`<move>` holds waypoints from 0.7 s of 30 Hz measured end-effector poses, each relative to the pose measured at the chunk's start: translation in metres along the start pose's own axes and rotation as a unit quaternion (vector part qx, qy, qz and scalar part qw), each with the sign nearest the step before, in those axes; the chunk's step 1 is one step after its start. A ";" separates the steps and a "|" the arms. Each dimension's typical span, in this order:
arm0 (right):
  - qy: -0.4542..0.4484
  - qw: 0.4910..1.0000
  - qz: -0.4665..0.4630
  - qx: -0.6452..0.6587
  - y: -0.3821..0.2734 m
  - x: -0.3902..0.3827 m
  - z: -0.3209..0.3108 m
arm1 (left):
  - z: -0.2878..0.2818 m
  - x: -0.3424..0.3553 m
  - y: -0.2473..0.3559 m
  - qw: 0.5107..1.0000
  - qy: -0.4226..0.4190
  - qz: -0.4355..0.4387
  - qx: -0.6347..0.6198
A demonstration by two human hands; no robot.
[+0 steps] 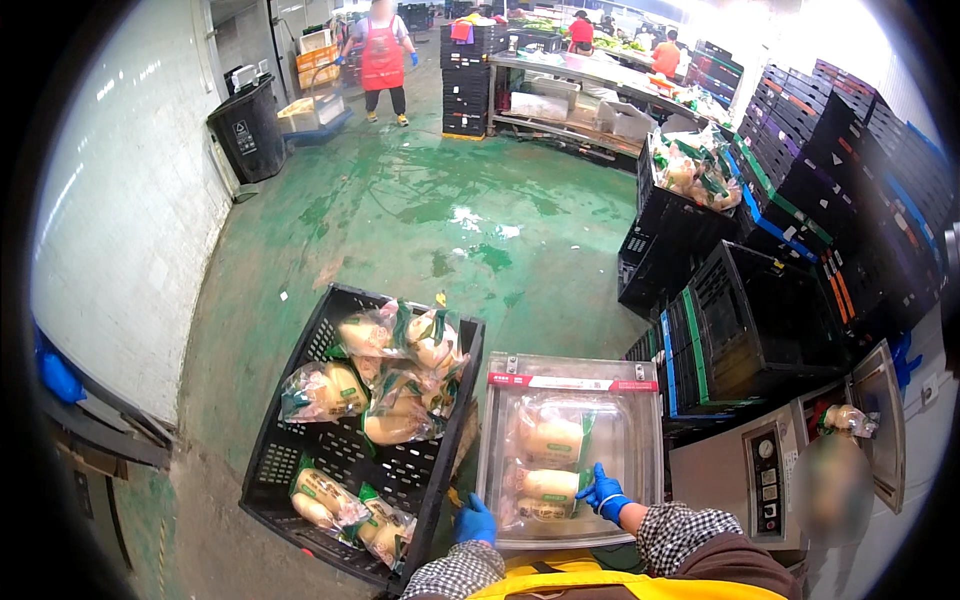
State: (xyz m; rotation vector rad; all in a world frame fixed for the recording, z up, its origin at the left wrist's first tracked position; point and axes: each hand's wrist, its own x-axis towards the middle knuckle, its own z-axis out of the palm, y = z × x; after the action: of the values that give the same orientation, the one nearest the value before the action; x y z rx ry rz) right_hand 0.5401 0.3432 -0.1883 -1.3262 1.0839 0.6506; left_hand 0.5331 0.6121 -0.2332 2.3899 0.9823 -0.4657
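Note:
A vacuum packing machine with a see-through lid (640,430) stands before me, a red strip along its far edge. Several clear bags of pale, plump vegetables, which look like lotus roots (550,438), lie side by side in its chamber, seen through the lid. My right hand (603,494), in a blue glove, is over the lid beside the nearer bags, with fingers stretched out. My left hand (475,522), also blue-gloved, is at the machine's near left corner, beside the black crate (262,468); its fingers show only in part and look apart. That crate holds more bagged lotus roots (397,410).
Black crates (765,310) are stacked at the right, one filled with bagged vegetables (695,170). A control panel (767,480) sits right of the machine. Farther off are a person in a red apron (384,55), a black bin (248,132) and a long metal table (570,68).

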 end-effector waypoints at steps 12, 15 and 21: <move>-0.016 1.000 0.020 0.009 0.002 0.006 -0.003 | -0.002 -0.001 0.000 1.000 0.002 0.012 0.003; -0.018 0.999 0.035 0.036 -0.005 -0.006 0.003 | -0.001 0.000 -0.003 1.000 0.000 0.011 -0.002; -0.026 0.998 0.038 0.050 -0.002 -0.002 0.001 | 0.001 0.001 -0.004 1.000 -0.005 0.018 -0.004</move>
State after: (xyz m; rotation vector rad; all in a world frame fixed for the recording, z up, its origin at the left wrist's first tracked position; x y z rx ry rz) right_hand 0.5412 0.3444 -0.1857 -1.1796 1.1156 0.6749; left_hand 0.5309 0.6143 -0.2353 2.3922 0.9327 -0.4602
